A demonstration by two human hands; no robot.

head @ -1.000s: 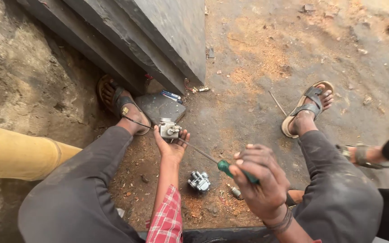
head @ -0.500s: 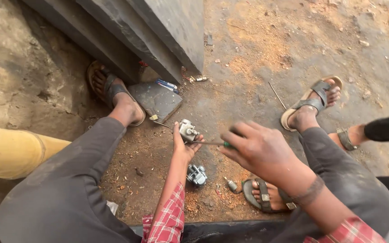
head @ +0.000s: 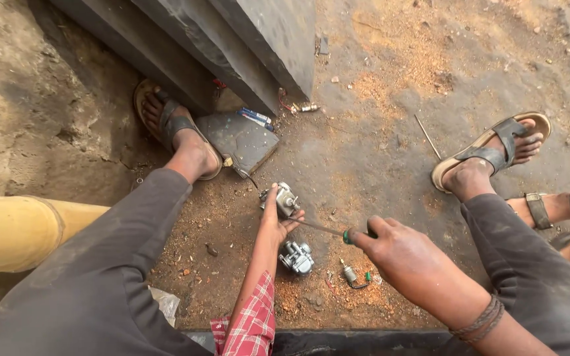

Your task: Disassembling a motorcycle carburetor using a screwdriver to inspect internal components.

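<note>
Bare dirt ground beside grey slabs, in soft daylight.

The dirt ground (head: 377, 151) is grey-brown, with patches of orange sawdust-like grit (head: 423, 59) at upper centre and lower centre. Dark grey slabs (head: 232, 46) slant down from the top of the frame. A yellow pipe (head: 21, 231) lies at the left edge. A flat grey stone (head: 242, 138) sits below the slabs; a thin stick (head: 428, 136) lies right of centre.

Dull cast-metal carburetor part (head: 286, 200), rough dirt ground (head: 377, 132)
</note>
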